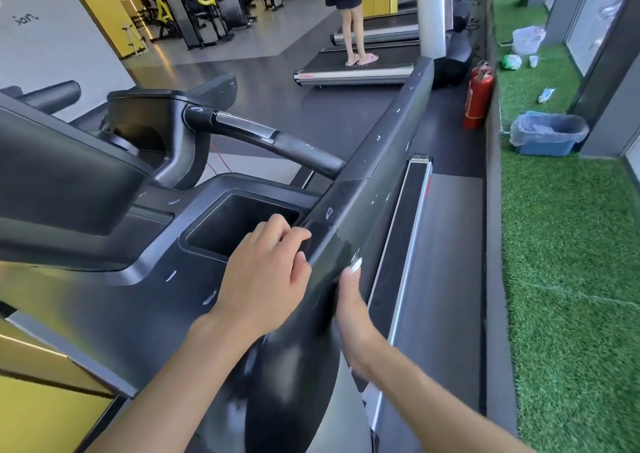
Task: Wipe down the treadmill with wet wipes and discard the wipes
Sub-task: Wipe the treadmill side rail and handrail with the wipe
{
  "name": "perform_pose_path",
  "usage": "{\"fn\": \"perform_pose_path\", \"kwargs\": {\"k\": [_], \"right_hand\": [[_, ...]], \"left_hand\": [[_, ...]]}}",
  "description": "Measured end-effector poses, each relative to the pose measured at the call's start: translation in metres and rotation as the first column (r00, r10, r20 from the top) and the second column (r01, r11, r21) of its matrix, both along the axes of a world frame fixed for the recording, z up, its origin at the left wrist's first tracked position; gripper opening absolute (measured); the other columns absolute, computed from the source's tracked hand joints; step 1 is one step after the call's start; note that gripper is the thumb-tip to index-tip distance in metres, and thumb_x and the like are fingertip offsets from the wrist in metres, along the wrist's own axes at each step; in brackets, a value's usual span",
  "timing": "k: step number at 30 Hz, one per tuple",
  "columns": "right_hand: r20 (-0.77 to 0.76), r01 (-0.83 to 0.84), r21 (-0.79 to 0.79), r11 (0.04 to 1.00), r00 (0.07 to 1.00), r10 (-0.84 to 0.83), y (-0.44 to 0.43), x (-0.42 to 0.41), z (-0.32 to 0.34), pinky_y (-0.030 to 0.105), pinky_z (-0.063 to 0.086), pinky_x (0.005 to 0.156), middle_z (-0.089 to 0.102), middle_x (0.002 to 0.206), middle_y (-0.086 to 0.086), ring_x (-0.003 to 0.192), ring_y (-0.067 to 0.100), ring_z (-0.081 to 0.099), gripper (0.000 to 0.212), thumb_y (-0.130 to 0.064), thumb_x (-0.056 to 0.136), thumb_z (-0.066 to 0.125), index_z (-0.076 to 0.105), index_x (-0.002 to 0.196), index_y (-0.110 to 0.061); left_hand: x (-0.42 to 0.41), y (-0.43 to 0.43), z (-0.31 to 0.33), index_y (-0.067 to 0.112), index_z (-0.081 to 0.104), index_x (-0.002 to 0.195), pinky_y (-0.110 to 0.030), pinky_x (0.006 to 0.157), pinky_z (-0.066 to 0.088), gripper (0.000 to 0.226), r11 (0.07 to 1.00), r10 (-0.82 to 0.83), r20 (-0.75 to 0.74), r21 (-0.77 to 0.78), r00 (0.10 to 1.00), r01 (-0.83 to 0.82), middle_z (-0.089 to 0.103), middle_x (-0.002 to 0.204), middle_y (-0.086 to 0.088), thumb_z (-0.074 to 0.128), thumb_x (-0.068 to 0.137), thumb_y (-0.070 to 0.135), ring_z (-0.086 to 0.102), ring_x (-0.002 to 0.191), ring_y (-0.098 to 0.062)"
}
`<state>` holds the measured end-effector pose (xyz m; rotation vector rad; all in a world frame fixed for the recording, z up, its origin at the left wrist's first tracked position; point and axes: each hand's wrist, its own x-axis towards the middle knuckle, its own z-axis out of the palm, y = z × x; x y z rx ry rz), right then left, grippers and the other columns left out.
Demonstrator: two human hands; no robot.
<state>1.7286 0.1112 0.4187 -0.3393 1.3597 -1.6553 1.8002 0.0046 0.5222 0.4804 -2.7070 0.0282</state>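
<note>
Black plastic rail point(381, 147) is long and smooth. My left hand point(266, 272) rests loosely on it. My right hand point(355, 308) presses flat, maybe on a white wipe point(356, 263).

The dark gym floor point(346, 120) carried the near treadmill point(377, 161) and a second treadmill point(353, 74) farther off, with a red fire extinguisher point(479, 95) standing upright at its right edge. Alongside, a strip of green artificial turf point(571, 244) held a blue bin point(547, 140) lined with a clear bag, and beyond it a bottle point(546, 95), a cup point(533, 61) and crumpled plastic bags point(526, 40).
</note>
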Motion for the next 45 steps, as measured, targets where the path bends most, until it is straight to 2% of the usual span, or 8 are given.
{"fn": "perform_pose_path", "kwargs": {"k": [5, 9, 16, 19, 24, 30, 37, 45], "right_hand": [[0.076, 0.029, -0.051, 0.998, 0.997, -0.026, -0.003, -0.018, 0.009, 0.019, 0.022, 0.108, 0.049, 0.134, -0.026, 0.125, -0.006, 0.039, 0.065, -0.075, 0.095, 0.018, 0.041, 0.141, -0.036], [-0.215, 0.069, -0.032, 0.997, 0.974, -0.075, 0.002, 0.009, -0.011, 0.039, 0.003, 0.124, -0.002, 0.158, -0.038, 0.146, -0.012, -0.002, 0.068, -0.073, 0.09, 0.019, -0.005, 0.152, -0.055], [-0.378, 0.203, -0.099, 0.974, 0.898, -0.225, 0.002, 0.011, 0.012, 0.025, 0.02, 0.114, -0.003, 0.164, 0.001, 0.134, 0.003, -0.005, 0.058, -0.03, 0.109, 0.022, -0.009, 0.155, -0.013], [-0.623, 0.109, -0.265, 0.958, 0.739, -0.256, 0.021, 0.082, -0.006, 0.01, 0.001, 0.115, 0.003, 0.164, -0.018, 0.143, -0.006, 0.013, 0.058, -0.044, 0.106, 0.023, 0.001, 0.156, -0.025], [-0.937, 0.047, -0.142, 0.989, 0.316, -0.149, 0.025, 0.106, -0.03, 0.047, 0.006, 0.123, -0.001, 0.164, 0.023, 0.152, 0.04, -0.001, 0.066, -0.042, 0.107, 0.02, 0.008, 0.157, 0.0], [-0.793, 0.184, -0.127, 0.975, 0.572, -0.211, -0.004, 0.042, 0.007, 0.042, -0.007, 0.124, -0.034, 0.16, -0.008, 0.148, 0.012, -0.028, 0.068, -0.047, 0.104, 0.015, -0.019, 0.153, -0.014], [-0.944, -0.001, -0.155, 0.988, 0.296, -0.147, 0.024, 0.081, -0.024, 0.051, 0.003, 0.123, -0.009, 0.164, 0.021, 0.152, 0.039, -0.009, 0.067, -0.039, 0.108, 0.019, 0.001, 0.154, 0.006], [-0.523, 0.191, -0.078, 0.979, 0.828, -0.203, -0.01, 0.008, 0.014, 0.027, -0.014, 0.122, -0.033, 0.155, -0.021, 0.14, -0.01, -0.029, 0.062, -0.031, 0.108, 0.019, -0.022, 0.154, -0.022]], "left_hand": [[0.001, 0.0, 0.0, 0.015, 0.064, 0.11, -0.031, 0.068, 0.042, 0.033, 1.0, 0.001, -0.006, 0.006, 1.0, -0.001, 0.049, 0.095, 0.0, 0.041, 0.087, 0.023, 0.049, 0.08, -0.021], [0.0, -0.001, 0.001, 0.015, 0.064, 0.109, -0.028, 0.069, 0.036, 0.03, 1.0, 0.005, -0.01, 0.014, 1.0, -0.005, 0.05, 0.094, 0.001, 0.044, 0.087, 0.019, 0.048, 0.079, -0.021], [0.0, 0.001, 0.002, 0.014, 0.064, 0.11, -0.031, 0.069, 0.042, 0.032, 0.999, -0.006, -0.005, 0.051, 1.0, 0.006, 0.05, 0.094, 0.0, 0.041, 0.087, 0.02, 0.049, 0.08, -0.021], [0.0, 0.0, 0.001, 0.013, 0.065, 0.109, -0.033, 0.069, 0.043, 0.031, 0.998, -0.012, -0.018, 0.064, 1.0, 0.014, 0.049, 0.093, 0.0, 0.044, 0.086, 0.017, 0.049, 0.08, -0.022], [0.002, -0.006, 0.0, 0.013, 0.066, 0.112, -0.035, 0.071, 0.045, 0.041, 0.985, -0.033, -0.07, 0.168, 0.997, 0.044, 0.045, 0.091, 0.007, 0.031, 0.089, 0.016, 0.049, 0.083, -0.019], [0.005, -0.006, 0.002, 0.014, 0.066, 0.11, -0.03, 0.071, 0.042, 0.039, 0.964, -0.022, -0.135, 0.261, 0.991, 0.057, 0.047, 0.092, 0.011, 0.03, 0.093, 0.015, 0.048, 0.084, -0.013], [0.003, -0.007, 0.001, 0.014, 0.066, 0.107, -0.029, 0.069, 0.039, 0.039, 0.963, -0.02, -0.14, 0.264, 0.99, 0.057, 0.045, 0.091, 0.011, 0.03, 0.093, 0.017, 0.045, 0.082, -0.013], [0.004, -0.005, 0.002, 0.014, 0.065, 0.108, -0.027, 0.073, 0.039, 0.039, 0.966, -0.006, -0.114, 0.257, 0.993, 0.036, 0.045, 0.092, 0.01, 0.03, 0.093, 0.018, 0.046, 0.085, -0.013]]}}
